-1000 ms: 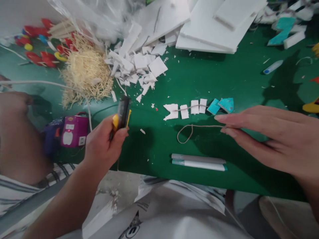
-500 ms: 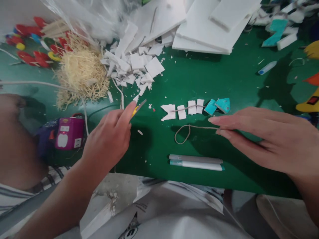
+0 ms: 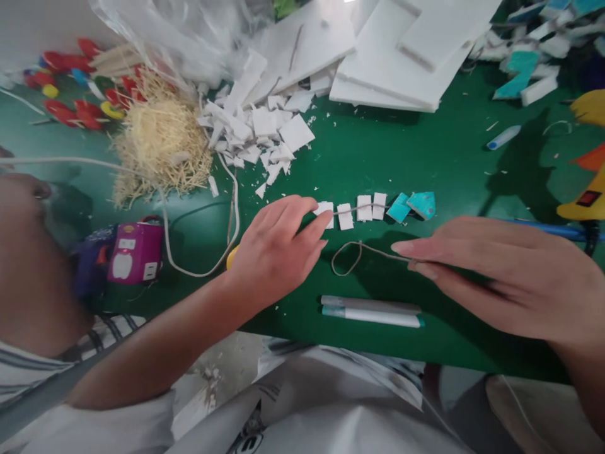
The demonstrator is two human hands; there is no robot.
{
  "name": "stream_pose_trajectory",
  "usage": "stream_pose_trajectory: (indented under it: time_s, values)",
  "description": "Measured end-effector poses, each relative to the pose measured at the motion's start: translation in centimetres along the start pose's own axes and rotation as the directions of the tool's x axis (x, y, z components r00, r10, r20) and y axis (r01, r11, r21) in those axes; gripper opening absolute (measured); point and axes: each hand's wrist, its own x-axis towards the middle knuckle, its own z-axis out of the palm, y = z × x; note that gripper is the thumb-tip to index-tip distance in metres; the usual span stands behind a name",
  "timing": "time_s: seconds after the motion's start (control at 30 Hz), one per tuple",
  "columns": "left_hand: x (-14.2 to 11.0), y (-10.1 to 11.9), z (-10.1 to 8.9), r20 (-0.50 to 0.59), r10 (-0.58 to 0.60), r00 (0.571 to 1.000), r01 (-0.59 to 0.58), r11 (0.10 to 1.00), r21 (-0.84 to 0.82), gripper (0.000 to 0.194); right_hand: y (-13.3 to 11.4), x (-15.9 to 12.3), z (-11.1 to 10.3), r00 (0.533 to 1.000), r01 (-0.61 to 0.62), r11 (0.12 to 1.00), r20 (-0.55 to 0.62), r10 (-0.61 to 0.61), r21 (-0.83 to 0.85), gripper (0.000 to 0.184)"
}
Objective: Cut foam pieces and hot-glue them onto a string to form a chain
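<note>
My left hand (image 3: 278, 243) reaches over the green table with its fingers apart. Its fingertips are at the notched white foam piece (image 3: 327, 214) and cover part of it; whether they press on it I cannot tell. A grey string runs across this piece, small white foam pieces (image 3: 363, 208) and two turquoise pieces (image 3: 420, 205) in a row. Between thumb and fingertips, my right hand (image 3: 501, 271) pinches a thin string (image 3: 378, 251), whose end lies in a loop on the table. A yellow-handled cutter (image 3: 232, 257) lies mostly hidden behind my left hand.
Two markers (image 3: 373, 311) lie near the front edge. Foam scraps (image 3: 259, 126), a straw-like nest (image 3: 163, 135) and foam sheets (image 3: 392, 57) lie farther back. A white cable (image 3: 193, 273) curves beside a purple box (image 3: 137, 252). Another person's arm (image 3: 38, 252) rests at left.
My left hand has let go of the yellow cutter and moved right to the notched foam piece. My right hand still pinches the string, slightly lower in the picture.
</note>
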Motion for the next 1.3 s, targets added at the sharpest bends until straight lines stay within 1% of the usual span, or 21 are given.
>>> stream_pose_trajectory:
  time_s: [0.1, 0.27, 0.47, 0.6, 0.73, 0.83, 1.03, 1.1, 1.2, 1.23, 1.3]
  values:
    - [0.0, -0.2, 0.3, 0.001, 0.022, 1.000, -0.022, 1.000, -0.003, 0.025, 0.0, 0.0, -0.1, 1.000, 0.012, 1.000, 0.010, -0.012, 0.008, 0.039]
    - [-0.1, -0.4, 0.5, -0.064, 0.034, 0.997, -0.031, 0.999, 0.041, 0.021, 0.3, 0.0, 0.1, 1.000, 0.027, 0.999, 0.006, -0.027, 0.022, 0.037]
    - [0.1, -0.3, 0.4, -0.060, 0.056, 0.997, -0.054, 0.998, 0.041, 0.020, 0.4, 0.2, -0.1, 0.999, 0.045, 0.999, 0.005, -0.045, 0.020, 0.035]
    - [0.0, -0.4, 0.3, -0.139, 0.062, 0.988, -0.060, 0.998, 0.020, 0.021, 0.3, 0.1, -0.2, 0.999, 0.031, 0.999, 0.014, -0.032, 0.018, 0.037]
    - [0.1, -0.6, 0.6, -0.194, 0.030, 0.981, -0.043, 0.997, -0.066, 0.017, 0.4, 0.1, 0.0, 1.000, 0.028, 0.999, 0.010, -0.029, 0.027, 0.033]
    - [0.2, -0.6, 0.9, -0.222, -0.016, 0.975, -0.013, 0.992, -0.129, 0.012, 0.4, 0.1, 0.1, 1.000, 0.028, 0.999, 0.005, -0.028, 0.024, 0.034]
    - [0.3, -0.6, 1.4, -0.169, -0.109, 0.980, 0.082, 0.984, -0.156, 0.007, 0.3, 0.0, 0.2, 1.000, 0.025, 0.999, 0.014, -0.025, 0.031, 0.036]
    - [0.3, -0.5, 1.4, -0.133, -0.132, 0.982, 0.111, 0.982, -0.156, 0.017, 0.3, 0.0, 0.1, 1.000, 0.022, 0.999, 0.020, -0.022, 0.032, 0.036]
    - [0.4, -0.5, 1.3, -0.091, -0.139, 0.986, 0.123, 0.979, -0.163, 0.043, 0.4, 0.1, 0.0, 1.000, 0.019, 0.999, 0.017, -0.019, 0.037, 0.035]
    - [0.5, -0.6, 1.3, -0.089, -0.135, 0.987, 0.120, 0.979, -0.162, 0.049, 0.4, 0.1, 0.0, 1.000, 0.020, 0.999, 0.016, -0.021, 0.037, 0.034]
    - [0.5, -0.7, 1.2, -0.118, -0.128, 0.985, 0.109, 0.982, -0.154, 0.052, 0.4, 0.1, 0.0, 1.000, 0.018, 0.999, 0.011, -0.019, 0.037, 0.033]
